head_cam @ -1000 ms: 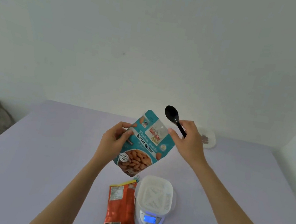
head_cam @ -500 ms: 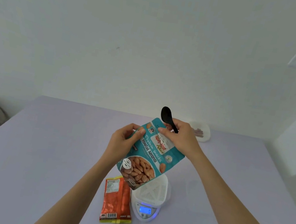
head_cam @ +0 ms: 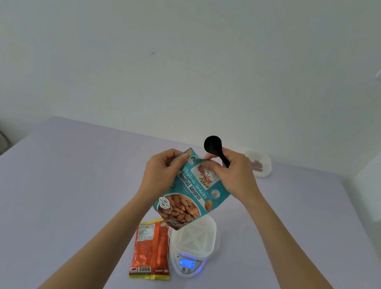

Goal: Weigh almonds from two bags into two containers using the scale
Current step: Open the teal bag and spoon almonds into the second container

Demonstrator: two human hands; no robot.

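Both hands are up over the middle of the table (head_cam: 53, 198), sharing one pouch. My left hand (head_cam: 163, 172) pinches the top left corner of the teal bag (head_cam: 192, 194), thumb on the front and fingers curled behind. My right hand (head_cam: 236, 178) has its fingers wrapped round the handle of a black spoon (head_cam: 213, 144), whose bowl sticks up above the knuckles. Its thumb and forefinger also nip the bag's top edge. So both grips are closed tight, neither hand loose.

The bag hangs tilted in the air, its lower corner overlapping the rim of the white container (head_cam: 195, 236) in view.

Print on the bag: "Protein snacks", "Roasted Almonds", a round seal reading "UNSALTED" and a picture of almonds. The brand logo is half covered by my right hand and I can't read it.

The container sits on the scale (head_cam: 187, 265), toward the table's near edge at the middle. The display is lit blue and shows what looks like 0.

Just beside the scale on its left lies the orange bag (head_cam: 151, 247), flat and back side up, with a nutrition panel and barcode too small to read.

Near the far edge, right of middle, a second container (head_cam: 259, 164) holds something brownish, too blurred to make out.
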